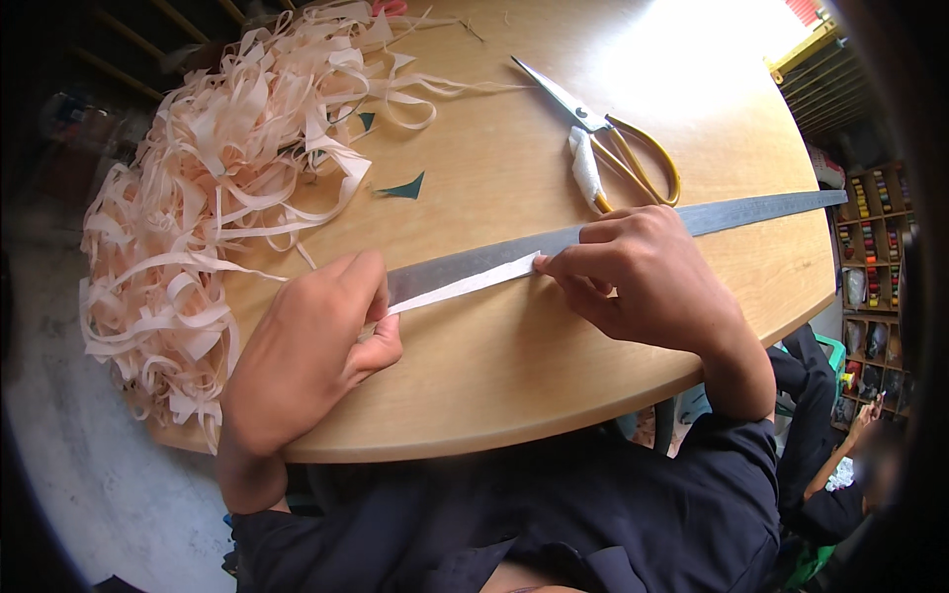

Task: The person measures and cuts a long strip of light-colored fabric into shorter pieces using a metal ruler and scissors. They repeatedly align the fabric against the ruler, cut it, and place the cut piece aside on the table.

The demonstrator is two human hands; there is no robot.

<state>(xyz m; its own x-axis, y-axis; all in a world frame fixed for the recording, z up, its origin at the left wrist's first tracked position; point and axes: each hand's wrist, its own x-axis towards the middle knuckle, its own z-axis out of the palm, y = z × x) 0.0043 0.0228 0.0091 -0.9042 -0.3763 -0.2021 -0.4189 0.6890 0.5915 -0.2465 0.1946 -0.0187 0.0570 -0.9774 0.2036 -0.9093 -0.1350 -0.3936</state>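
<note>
The left hand (311, 346) pinches one end of a pale fabric strip (465, 287) between thumb and fingers, its knuckles resting on the round wooden worktop (494, 366). The right hand (643, 277) closes its fingertips on the other end of the same strip, pressing it down. The strip lies stretched flat between the two hands, along the near edge of a long metal ruler (751, 211) and partly on top of it. The ruler runs across the worktop from under the left hand out towards the right rim, passing beneath the right hand.

Just beyond the right hand lie large scissors (603, 133) with yellow handles, one handle wrapped in white cloth, blades shut and pointing away to the left. On the left part of the worktop sits a big loose heap of strips (217, 188) in the same pale colour, curling over one another and spilling over the edge. Beside the heap lies a small dark green scrap (403, 187) of fabric, well apart from both hands.

Dark sleeves cover the person's forearms near the lower edge. At the lower right, another person (840, 474) in dark clothing sits below the worktop, next to shelves (870, 217) holding coloured spools.
</note>
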